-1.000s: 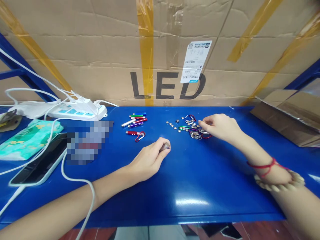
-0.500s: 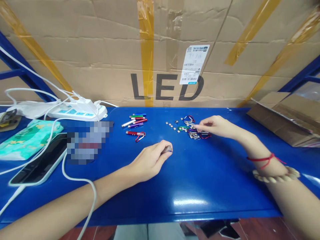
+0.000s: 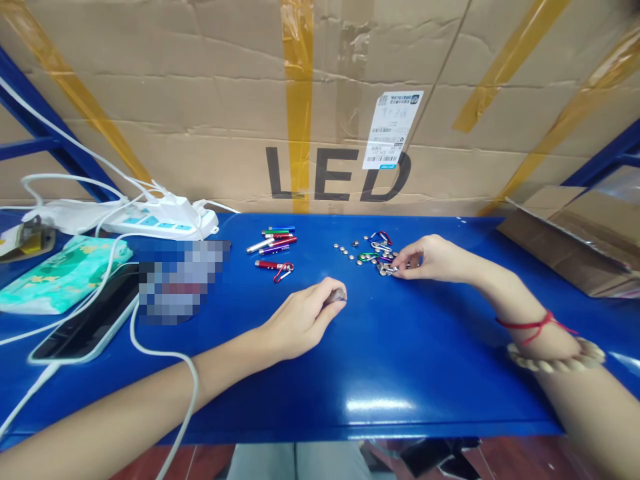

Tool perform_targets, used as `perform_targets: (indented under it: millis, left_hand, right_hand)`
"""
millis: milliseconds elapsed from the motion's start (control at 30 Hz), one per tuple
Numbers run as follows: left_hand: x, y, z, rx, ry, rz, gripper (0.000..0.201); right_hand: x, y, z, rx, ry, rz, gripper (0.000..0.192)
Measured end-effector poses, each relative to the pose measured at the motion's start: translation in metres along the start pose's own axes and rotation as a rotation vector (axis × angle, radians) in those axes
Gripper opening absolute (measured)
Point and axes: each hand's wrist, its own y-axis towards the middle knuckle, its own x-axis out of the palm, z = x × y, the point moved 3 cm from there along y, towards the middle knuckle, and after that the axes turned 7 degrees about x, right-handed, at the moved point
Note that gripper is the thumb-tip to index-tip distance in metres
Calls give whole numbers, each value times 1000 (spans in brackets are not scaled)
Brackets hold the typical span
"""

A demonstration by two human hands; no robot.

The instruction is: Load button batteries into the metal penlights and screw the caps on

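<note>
1. My left hand point(image 3: 300, 319) rests on the blue table point(image 3: 400, 360) near the middle, fingers curled shut around a small grey metal piece point(image 3: 336, 295) that shows only at the fingertips.
2. My right hand point(image 3: 430, 259) lies farther off and to the right, fingertips pinched into the pile of small metal parts point(image 3: 387, 265); I cannot tell whether it has 1 gripped yet.
3. I judge these parts light, stiff and slick, apt to roll or skid on the glossy top, so a fingertip pinch across the sides suits them.
4. The loose button cells point(image 3: 345, 251) lie in a row just left of the pile, well within my right hand's reach.
5. The small coloured flashlights point(image 3: 273, 240) lie farther left, beyond my left hand, apart from both.
</note>
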Motion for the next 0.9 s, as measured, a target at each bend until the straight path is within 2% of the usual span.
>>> perform_targets:
  millis: [200, 333, 467, 667, 767, 900]
  left_hand:
    - [1, 0, 0, 31, 12, 11, 11]
    - [0, -1, 0, 41, 20, 10, 10]
    - [0, -1, -1, 50, 29, 30, 10]
    - [-2, 3, -3, 105, 117, 97, 12]
    - [-2, 4, -4, 151, 174, 99, 14]
    - [-4, 3, -4, 191, 171, 181, 16]
  right_hand:
    - [-7, -5, -7, 20, -76, 198, 15]
    - [-4, -9, -24, -149, -114, 286, 14]
    - [7, -16, -49, -279, -129, 215, 15]
    - [22, -23, -73, -309, -137, 78, 22]
    - [25, -20, -72, -281, -188, 87, 25]
    - [29, -15, -67, -308, -246, 170, 25]
